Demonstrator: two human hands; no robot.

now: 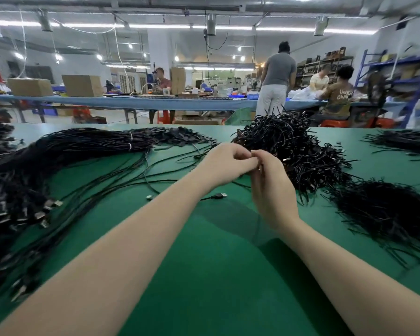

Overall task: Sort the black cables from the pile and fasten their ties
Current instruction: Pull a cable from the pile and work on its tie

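- The left hand (224,164) and the right hand (269,187) meet above the green bench (204,275), with the fingertips touching each other.
- The fingers of both hands are curled together as if they pinch something small between them, but the thing itself is hidden by the fingers; I cannot tell if it is a tie or a cable.
- One loose black cable (155,183) lies on the bench just under the hands. Its USB plug (220,195) is visible near the left wrist, and a second small connector (149,197) lies a little to the left. Part of this cable passes behind the left forearm and cannot be followed.
- On the left lies a long bundle of black cables (66,151), bound with two white bands (130,141). Its near end, with many metal plugs, is blurred and cut off by the left edge.
- Behind the hands stands a tangled pile of short black cables (289,146); the single pieces are hard to separate by eye.
- At the right there is another dark heap (383,212), blurred, and a further one (403,141) cut off by the right edge.
- In the background other people work at a long blue table (131,103); the details there are too small to read.
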